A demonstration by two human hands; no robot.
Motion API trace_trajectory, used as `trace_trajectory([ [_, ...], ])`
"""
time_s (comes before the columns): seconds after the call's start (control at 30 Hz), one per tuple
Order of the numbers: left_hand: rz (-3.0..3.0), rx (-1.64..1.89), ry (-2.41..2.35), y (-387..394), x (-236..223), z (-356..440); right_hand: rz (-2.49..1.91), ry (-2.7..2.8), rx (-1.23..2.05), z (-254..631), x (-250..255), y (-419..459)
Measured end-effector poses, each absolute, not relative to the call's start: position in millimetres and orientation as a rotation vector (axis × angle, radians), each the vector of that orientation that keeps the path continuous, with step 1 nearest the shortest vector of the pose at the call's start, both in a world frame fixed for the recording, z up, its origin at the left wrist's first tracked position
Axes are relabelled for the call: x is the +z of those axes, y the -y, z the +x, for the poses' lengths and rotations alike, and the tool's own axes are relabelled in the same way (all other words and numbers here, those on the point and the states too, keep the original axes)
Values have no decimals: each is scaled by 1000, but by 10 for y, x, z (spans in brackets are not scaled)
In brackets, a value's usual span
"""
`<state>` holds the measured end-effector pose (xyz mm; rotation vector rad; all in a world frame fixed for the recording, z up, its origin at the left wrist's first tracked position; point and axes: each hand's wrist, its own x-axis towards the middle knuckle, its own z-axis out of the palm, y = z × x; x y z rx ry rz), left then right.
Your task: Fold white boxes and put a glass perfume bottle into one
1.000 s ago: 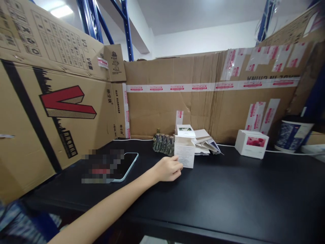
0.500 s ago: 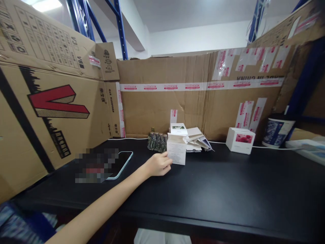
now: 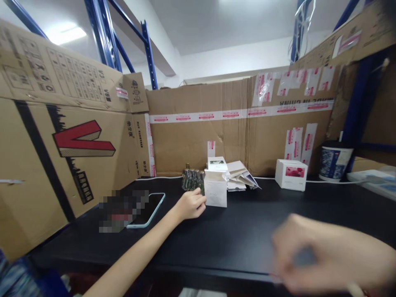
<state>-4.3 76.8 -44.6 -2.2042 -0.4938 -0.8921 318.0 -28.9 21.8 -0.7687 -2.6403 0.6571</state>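
We cannot tell whether our left hand (image 3: 191, 204), by the box (image 3: 216, 194), or blurred right hand (image 3: 301, 253) grips anything. A careless nudge could topple the bottles (image 3: 191, 180).

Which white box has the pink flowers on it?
The right-hand box, standing apart near the blue-and-white cup. Pink flowers show on its front; the white box beside the left hand and the one seen just above it show none.

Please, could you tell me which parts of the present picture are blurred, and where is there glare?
Head view: the right hand is heavily blurred, while the left hand looks much sharper; the upper-left ceiling light is washed out with a hazy glow; packing tape on the back cardboard catches a bright glint.
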Motion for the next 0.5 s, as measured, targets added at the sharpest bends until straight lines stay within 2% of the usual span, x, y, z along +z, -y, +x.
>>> trace_trajectory([
  [0.07,-2195,-905,482,-760,-449,-33,-887,2575,477,2977,399,-169],
  [0.1,-2192,-909,472,-758,-449,-26,-1064,2424,149,2897,460,-416],
  [0.2,-2186,-931,448,-754,-437,-1,-1269,2097,-216,2773,475,-1072],
  [0.33,-2202,-940,406,-750,-419,29,-1314,2027,-395,2756,187,-1512],
  [0.5,-2265,-941,359,-734,-469,104,-1323,2048,-536,2781,-94,-1642],
])
